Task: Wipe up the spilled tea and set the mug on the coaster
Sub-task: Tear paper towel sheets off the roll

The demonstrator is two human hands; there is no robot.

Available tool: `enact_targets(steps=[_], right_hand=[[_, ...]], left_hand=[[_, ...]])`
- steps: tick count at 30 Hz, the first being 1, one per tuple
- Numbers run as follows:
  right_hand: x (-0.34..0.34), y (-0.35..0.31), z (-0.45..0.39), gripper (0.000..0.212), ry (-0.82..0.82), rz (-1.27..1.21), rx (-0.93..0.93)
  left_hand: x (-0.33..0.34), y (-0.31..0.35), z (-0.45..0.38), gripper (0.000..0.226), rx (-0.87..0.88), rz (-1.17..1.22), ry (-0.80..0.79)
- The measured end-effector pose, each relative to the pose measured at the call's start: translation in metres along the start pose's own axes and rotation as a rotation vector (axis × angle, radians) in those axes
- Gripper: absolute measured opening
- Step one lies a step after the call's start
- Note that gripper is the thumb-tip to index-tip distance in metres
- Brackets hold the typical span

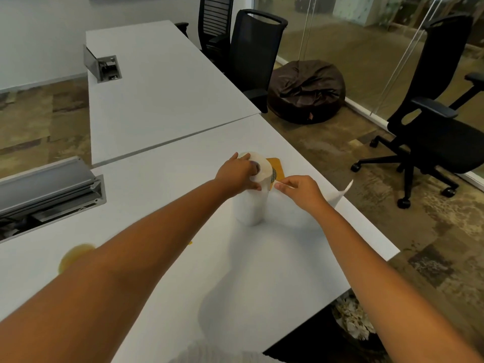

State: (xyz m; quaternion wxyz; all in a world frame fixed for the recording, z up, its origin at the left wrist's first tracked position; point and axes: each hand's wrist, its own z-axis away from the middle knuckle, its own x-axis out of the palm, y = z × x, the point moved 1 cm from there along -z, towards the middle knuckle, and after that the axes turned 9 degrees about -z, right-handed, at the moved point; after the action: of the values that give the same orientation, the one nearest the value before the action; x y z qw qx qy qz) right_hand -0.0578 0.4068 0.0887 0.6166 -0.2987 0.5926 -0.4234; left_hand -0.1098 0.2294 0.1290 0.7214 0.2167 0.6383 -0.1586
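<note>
An upright white paper towel roll [252,195] stands on the white rectangular desk [162,200], a little right of its middle. The left hand [237,174] lies on top of the roll, its fingers spread over the rim and the cardboard core, thumb down the near side, pressing it in place. The right hand [301,191] is just to the right of the roll, fingers and thumb pinching the upper edge of a loose white paper sheet [337,196] that runs from the roll out to the desk's right edge, where its far corner sticks up.

Behind the roll, touching or nearly touching it, a flat mustard-yellow square coaster [276,166] lies on the desk. Between the roll and the coaster a small patch with a black-and-white pattern [274,175] shows; what it belongs to cannot be told, and the mug itself is not identifiable. The spilled tea is an amber puddle [72,258] on the desk's near left part, half hidden by the left forearm, with a tiny amber drop [190,242] just right of that forearm.

A grey metal cable tray with a raised lid [49,189] is set into the desk at left. A second white desk [157,87] adjoins beyond. Black mesh office chairs [432,132] and a dark brown beanbag [306,90] stand on the patterned carpet by a glass wall
</note>
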Motion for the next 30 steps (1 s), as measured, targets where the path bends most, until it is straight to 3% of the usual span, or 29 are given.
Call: enact_targets(steps=[2,7,14,17,22,30], right_hand=[[-0.004,0.005,0.000,0.032,0.002,-0.071,0.039],[-0.002,0.006,0.009,0.041,-0.087,0.017,0.007],[0.018,0.028,0.038,0.069,-0.211,0.289,0.024],[0.028,0.040,0.044,0.064,-0.134,0.357,0.065],[0.015,0.052,0.043,0.034,0.082,0.389,0.052],[-0.024,0.055,0.032,0.036,0.112,0.290,0.093]], left_hand=[[-0.001,-0.004,0.001,0.049,-0.022,0.027,-0.007],[0.002,-0.005,-0.001,0.054,-0.006,0.029,-0.005],[0.010,-0.006,-0.002,0.064,0.038,-0.032,-0.007],[0.012,-0.004,-0.003,0.062,0.039,-0.041,0.003],[0.008,-0.009,0.000,0.075,0.124,-0.045,-0.055],[0.011,-0.012,0.001,0.066,0.194,-0.268,-0.015]])
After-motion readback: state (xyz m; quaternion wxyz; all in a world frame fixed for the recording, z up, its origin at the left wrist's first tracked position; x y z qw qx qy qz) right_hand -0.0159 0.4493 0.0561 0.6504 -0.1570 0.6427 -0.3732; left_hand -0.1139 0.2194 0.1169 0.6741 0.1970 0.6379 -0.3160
